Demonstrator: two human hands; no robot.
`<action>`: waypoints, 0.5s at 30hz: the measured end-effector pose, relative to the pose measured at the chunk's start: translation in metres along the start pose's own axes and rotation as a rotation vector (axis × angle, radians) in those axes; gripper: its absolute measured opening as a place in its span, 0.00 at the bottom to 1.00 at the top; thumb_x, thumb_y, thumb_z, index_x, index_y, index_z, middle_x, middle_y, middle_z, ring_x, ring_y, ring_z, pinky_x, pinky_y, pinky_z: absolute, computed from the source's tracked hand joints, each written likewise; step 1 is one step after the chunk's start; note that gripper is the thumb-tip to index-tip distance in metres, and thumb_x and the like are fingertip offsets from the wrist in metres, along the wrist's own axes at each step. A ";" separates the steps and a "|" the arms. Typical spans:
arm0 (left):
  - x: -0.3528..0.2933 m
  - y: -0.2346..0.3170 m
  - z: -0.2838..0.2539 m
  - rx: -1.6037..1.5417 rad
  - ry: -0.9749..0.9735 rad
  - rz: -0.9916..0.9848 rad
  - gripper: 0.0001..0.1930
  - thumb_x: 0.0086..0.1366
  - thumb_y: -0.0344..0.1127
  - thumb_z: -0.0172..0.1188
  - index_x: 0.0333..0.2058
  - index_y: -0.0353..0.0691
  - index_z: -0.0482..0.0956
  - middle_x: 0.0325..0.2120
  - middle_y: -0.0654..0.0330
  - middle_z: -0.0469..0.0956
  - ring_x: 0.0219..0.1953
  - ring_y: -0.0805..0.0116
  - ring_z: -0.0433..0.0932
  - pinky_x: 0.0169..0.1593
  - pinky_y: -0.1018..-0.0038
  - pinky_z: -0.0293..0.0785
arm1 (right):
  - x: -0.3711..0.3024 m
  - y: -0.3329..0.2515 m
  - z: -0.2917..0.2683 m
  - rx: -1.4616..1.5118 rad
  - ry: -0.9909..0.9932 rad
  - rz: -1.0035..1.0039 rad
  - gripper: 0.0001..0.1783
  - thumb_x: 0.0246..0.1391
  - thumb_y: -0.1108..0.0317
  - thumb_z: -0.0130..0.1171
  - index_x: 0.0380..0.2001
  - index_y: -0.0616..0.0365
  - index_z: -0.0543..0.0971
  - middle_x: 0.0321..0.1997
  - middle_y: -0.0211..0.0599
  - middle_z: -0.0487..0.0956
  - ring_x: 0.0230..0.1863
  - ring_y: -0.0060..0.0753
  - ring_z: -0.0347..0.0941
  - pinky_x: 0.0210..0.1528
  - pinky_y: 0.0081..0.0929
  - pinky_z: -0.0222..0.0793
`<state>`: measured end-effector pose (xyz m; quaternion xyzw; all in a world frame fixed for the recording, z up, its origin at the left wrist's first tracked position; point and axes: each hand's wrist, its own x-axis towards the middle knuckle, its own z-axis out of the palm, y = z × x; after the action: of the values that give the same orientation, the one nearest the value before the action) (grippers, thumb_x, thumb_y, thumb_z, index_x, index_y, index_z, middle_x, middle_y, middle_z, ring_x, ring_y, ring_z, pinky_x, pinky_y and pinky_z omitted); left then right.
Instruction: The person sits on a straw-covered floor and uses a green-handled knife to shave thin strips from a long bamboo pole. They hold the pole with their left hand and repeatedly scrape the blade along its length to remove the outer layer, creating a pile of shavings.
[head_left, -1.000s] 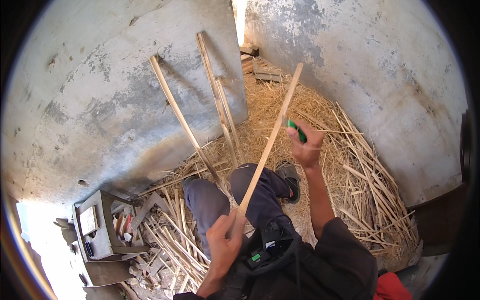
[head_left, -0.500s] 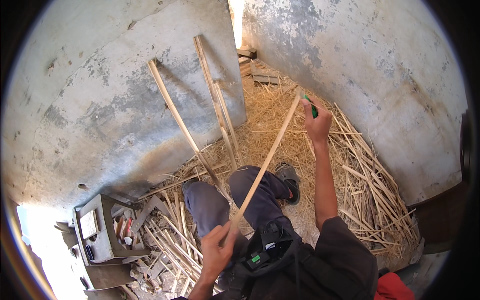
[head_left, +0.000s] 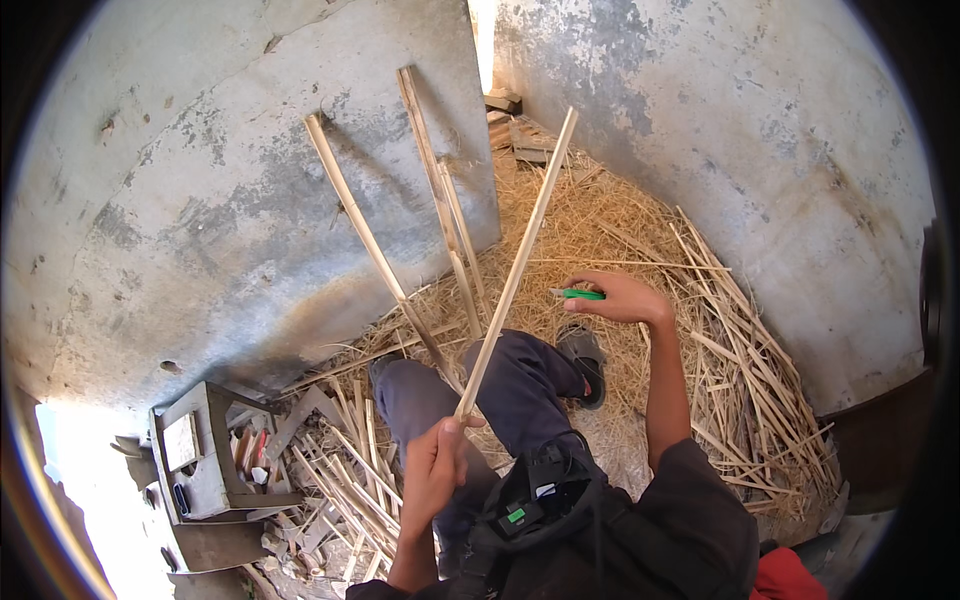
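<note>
My left hand (head_left: 432, 468) is closed around the lower end of a long, pale bamboo strip (head_left: 522, 260), which slants up and away past my knees. In my right hand (head_left: 622, 298) is a small green-handled knife (head_left: 583, 294), its short blade pointing left toward the strip but apart from it. The fingers of that hand are curled over the handle, the wrist bent inward.
Three wooden poles (head_left: 360, 222) lean on the left wall (head_left: 230, 260). Shavings (head_left: 580, 215) cover the floor ahead. Cut strips (head_left: 755, 385) lie heaped at right, with more strips (head_left: 345, 490) at lower left beside a wooden stool-like box (head_left: 205, 450) holding odds and ends.
My right hand has left the strip's far end, coming nearer and lower with the knife turned left. The strip has swung more upright in my left hand.
</note>
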<state>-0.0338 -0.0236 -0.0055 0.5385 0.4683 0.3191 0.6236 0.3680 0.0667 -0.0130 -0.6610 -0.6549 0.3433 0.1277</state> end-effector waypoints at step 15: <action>0.012 0.030 0.015 -0.214 -0.112 -0.046 0.29 0.89 0.50 0.41 0.53 0.28 0.83 0.22 0.75 0.63 0.18 0.85 0.60 0.22 0.82 0.57 | -0.001 0.012 0.007 0.271 -0.266 -0.206 0.35 0.77 0.38 0.54 0.67 0.58 0.80 0.33 0.27 0.79 0.32 0.24 0.76 0.34 0.33 0.73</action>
<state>-0.0122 -0.0123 0.0203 0.4747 0.4082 0.3222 0.7100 0.3725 0.0629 -0.0254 -0.5162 -0.6780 0.4974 0.1626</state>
